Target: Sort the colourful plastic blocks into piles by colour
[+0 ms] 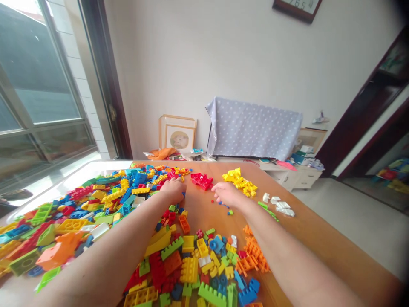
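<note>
My left hand reaches to the right edge of the big mixed pile of toy bricks. Its fingers are bent down and closed together. A bit of blue shows at the fingertips, but what they hold is mostly hidden. My right hand hovers over the wooden table with its fingers loosely curved and apart, nothing visible in them. Just beyond, between the hands, sits a group of red bricks. Yellow bricks lie behind my right hand. Several tiny pieces are scattered below it.
White bricks and a green strip lie right of my right wrist. Orange bricks are grouped beside my right forearm, next to a mixed heap between my arms. A cloth-covered object stands beyond the wooden table.
</note>
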{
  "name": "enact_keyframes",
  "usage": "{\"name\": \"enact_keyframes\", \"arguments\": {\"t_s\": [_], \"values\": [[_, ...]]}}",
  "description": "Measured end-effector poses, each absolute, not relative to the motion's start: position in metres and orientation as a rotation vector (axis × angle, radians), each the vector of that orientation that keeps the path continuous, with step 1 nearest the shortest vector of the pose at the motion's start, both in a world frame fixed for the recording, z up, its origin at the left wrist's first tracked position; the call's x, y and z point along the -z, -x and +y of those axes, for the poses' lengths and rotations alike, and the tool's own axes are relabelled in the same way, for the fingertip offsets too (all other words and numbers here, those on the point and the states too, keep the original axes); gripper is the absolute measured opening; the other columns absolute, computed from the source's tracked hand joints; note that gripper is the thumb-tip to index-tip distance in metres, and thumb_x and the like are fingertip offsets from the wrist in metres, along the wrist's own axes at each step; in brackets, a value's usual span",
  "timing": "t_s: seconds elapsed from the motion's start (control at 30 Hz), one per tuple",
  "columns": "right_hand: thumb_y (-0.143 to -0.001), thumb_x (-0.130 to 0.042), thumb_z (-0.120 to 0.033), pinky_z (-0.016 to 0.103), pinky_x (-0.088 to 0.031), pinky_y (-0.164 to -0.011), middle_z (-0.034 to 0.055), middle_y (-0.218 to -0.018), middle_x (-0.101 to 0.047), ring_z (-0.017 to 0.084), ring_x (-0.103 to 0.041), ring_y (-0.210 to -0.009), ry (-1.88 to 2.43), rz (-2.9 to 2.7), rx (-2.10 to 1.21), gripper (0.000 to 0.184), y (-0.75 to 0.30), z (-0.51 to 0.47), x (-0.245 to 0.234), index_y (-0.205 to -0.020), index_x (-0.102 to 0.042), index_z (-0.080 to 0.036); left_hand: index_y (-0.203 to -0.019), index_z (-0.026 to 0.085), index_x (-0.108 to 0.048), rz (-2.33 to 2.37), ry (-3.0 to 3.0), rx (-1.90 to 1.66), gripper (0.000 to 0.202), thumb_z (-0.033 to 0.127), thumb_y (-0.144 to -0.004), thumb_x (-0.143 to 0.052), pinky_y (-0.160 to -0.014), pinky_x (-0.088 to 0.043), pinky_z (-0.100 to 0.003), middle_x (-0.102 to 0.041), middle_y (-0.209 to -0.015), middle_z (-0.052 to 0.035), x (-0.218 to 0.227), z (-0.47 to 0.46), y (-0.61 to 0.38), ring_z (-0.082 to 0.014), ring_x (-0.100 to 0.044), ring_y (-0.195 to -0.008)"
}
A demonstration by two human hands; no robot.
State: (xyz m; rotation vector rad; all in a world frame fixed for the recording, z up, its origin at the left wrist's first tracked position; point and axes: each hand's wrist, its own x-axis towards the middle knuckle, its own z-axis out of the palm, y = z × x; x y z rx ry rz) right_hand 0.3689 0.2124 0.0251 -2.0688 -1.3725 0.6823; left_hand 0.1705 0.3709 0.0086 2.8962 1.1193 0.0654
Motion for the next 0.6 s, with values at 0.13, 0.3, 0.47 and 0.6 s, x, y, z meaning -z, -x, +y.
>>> {"name": "enact_keyframes", "arguments": {"t_s": [0.13, 0.3, 0.47, 0.6], "values": [[-0.092, -0.048, -0.024, 0.022, -0.046, -0.060, 0.0047, -0.079, -0.072, 0.016, -0.066, -0.070, 2.252, -1.372, -0.572, 0.026, -0.408, 0.185, -0.030, -0.096, -0.072, -0.018, -0.098, 0.022, -0.070, 1.087, -2.806, -0.171, 0.023, 0.027, -0.077, -0.062, -0.077, -0.051, -0.034, -0.071, -0.104, -0.0103, -0.015, 0.374, -0.170, -0.0266, -0.066, -0.093], [-0.082, -0.062, -0.020, 0.030, -0.048, -0.072, 0.0102, -0.071, -0.070, 0.024, -0.067, -0.078, 2.374, -1.440, -0.557, 0.019, -0.407, 0.167, -0.024, -0.065, -0.068, -0.016, -0.091, 0.020, -0.067, 0.968, -2.708, -0.322, 0.018, 0.029, -0.078, -0.058, -0.064, -0.045, -0.027, -0.072, -0.086, -0.0044, -0.039, 0.371, -0.165, -0.0204, -0.065, -0.078], [-0.089, -0.056, -0.023, 0.030, -0.052, -0.073, 0.0096, -0.084, -0.074, 0.022, -0.070, -0.079, 2.297, -1.495, -0.662, 0.020, -0.380, 0.170, -0.011, -0.093, -0.075, -0.017, -0.098, 0.020, -0.066, 0.937, -2.611, -0.487, 0.027, 0.039, -0.083, -0.053, -0.063, -0.045, -0.026, -0.071, -0.087, -0.0018, -0.060, 0.355, -0.149, -0.0188, -0.066, -0.078], [-0.097, -0.042, -0.020, 0.023, -0.054, -0.071, 0.0090, -0.105, -0.075, 0.014, -0.072, -0.079, 2.132, -1.491, -0.678, 0.042, -0.367, 0.188, -0.005, -0.135, -0.061, -0.019, -0.092, 0.019, -0.065, 0.945, -2.533, -0.577, 0.027, 0.042, -0.083, -0.053, -0.055, -0.040, -0.026, -0.065, -0.073, 0.0001, -0.069, 0.341, -0.136, -0.0161, -0.059, -0.065]]}}
